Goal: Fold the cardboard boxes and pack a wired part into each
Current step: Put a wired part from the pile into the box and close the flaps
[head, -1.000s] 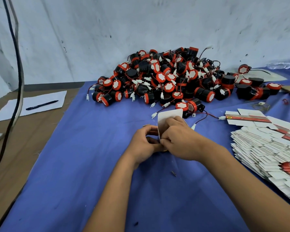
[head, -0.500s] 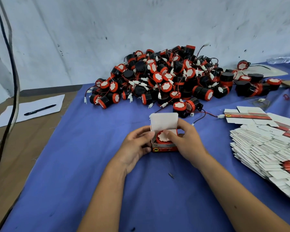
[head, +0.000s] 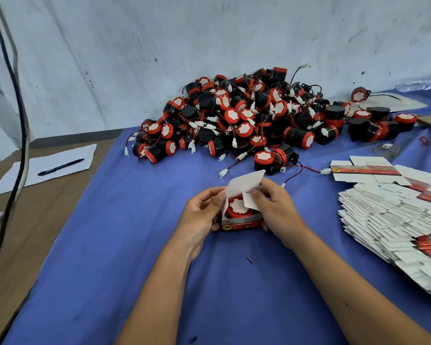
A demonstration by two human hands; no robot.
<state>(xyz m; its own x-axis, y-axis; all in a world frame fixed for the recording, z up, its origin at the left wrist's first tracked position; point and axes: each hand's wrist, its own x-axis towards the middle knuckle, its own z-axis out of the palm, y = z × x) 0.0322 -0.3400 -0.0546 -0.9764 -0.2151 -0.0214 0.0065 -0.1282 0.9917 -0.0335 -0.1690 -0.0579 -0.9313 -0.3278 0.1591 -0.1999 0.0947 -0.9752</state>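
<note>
Both hands are wrapped around a small cardboard box (head: pixel 241 221) sitting on the blue cloth (head: pixel 110 245) near the middle of the table. Left hand (head: pixel 200 214) is cupped against the box's left side, fingers curled round that wall, thumb near the top edge. Right hand (head: pixel 274 207) is clamped on the right side, with its fingertips (head: pixel 255 195) pinching a small white side flap (head: pixel 249 200) that is bent in over the opening. Lid flap (head: pixel 245 183) is stood up at the back, tilted slightly right, not closed. One wired part (head: pixel 237 208) is seated inside the box, red rim and white face up; its wire is not visible. Box front is printed red with small text and a dark animal logo.

Behind the box, a big pile of black-and-red wired parts (head: pixel 246 115) is heaped against the wall (head: pixel 209 33), with white connectors and red/black leads trailing out onto the cloth. One loose part (head: pixel 264 160) is lying just beyond the lid flap. To the right, a stack of flat unfolded boxes (head: pixel 393 220) is fanned out, white side mostly up, red stripes showing on a few. At far left, a pen (head: pixel 60 167) is laid on a sheet of paper (head: pixel 42 168) on the bare brown tabletop, and a dark cable (head: pixel 18 95) is hung down in front of it.
</note>
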